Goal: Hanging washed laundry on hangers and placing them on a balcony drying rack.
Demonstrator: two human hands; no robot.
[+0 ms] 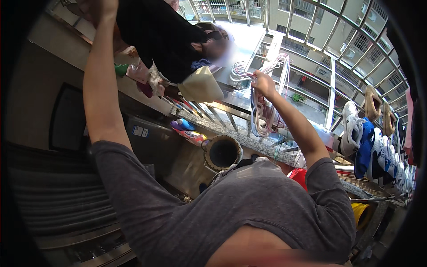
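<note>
My right hand (264,84) grips a bunch of wire clothes hangers (262,115), white, pink and pale blue. Their hooks bunch to the left of the fist, and the loops hang below and behind it beside the metal railing. My left arm is raised steeply, and my left hand (104,11) is at the upper left, partly cut off by the picture's edge. Its fingers are too dark and hidden to make out. Just right of that hand hangs a black garment (156,36); whether the hand holds it cannot be seen.
A cream plastic container (200,85) and a basin (230,36) with cloth stand ahead. Below are a bucket (224,153) and detergent packs (190,134). Shoes (352,128) line the right, beside the window bars (330,36). A washing machine (146,133) is at left.
</note>
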